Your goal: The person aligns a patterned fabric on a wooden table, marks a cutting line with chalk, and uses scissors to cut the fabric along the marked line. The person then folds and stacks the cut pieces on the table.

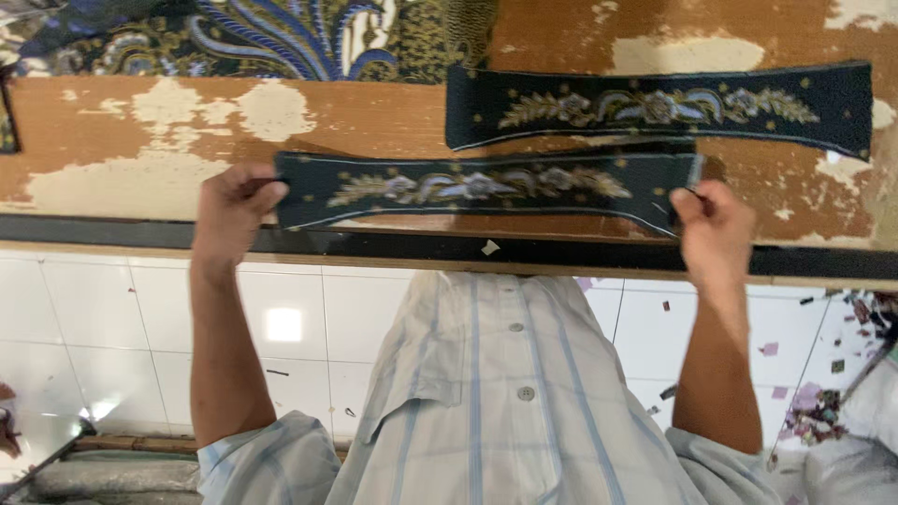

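Gripping the near cloth strip at both ends, the person stands at the edge of a worn wooden table.

Left hand: fingers curled shut over the strip's left end, knuckles up, wrist bent slightly back. Forearm runs straight down toward the body, elbow low.

Right hand: closed in a pinch on the strip's right end, thumb and fingers meeting at the corner of the cloth. Forearm comes up nearly vertical from the elbow.

Strip: dark, long and narrow, with a pale floral band along its middle. Lies flat on the table near the front edge, stretched between the two hands.

Second strip: same dark cloth and pattern, lying flat farther back and shifted right, just beyond the first, apart from both hands.

Patterned fabric: blue and gold, spread at the table's far left.

Table surface has peeling patches. Below it, white floor tiles with scattered cloth scraps at right. Person wears a pale checked shirt.
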